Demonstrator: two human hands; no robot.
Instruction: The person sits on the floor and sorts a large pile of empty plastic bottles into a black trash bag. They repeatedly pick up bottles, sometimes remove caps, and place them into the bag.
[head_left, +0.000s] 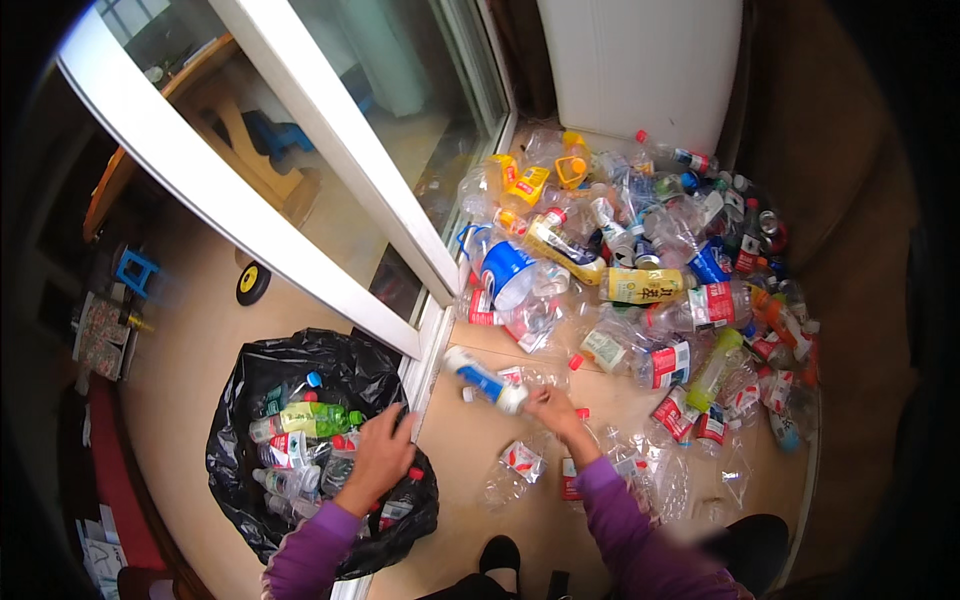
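My right hand (556, 414) grips one end of a white plastic bottle with a blue label (486, 381), slightly blurred, over the floor between the bag and the bottle pile. Above the right side of an open black plastic bag (232, 442) is my left hand (381, 454), fingers apart and holding nothing. Inside the bag lie several plastic bottles, among them a green one (321, 418) and a red-capped one with dark contents (403, 499). A crushed clear bottle with a red and white label (523, 461) rests on the floor below my right hand.
A large heap of empty bottles and cans, with a yellow-labelled bottle (645, 286), spreads to the right. A white sliding-door frame (352, 157) stands beyond the bag. A black wheel with a yellow hub (253, 283) and a blue stool (137, 271) are at left. My shoe (500, 553) is below.
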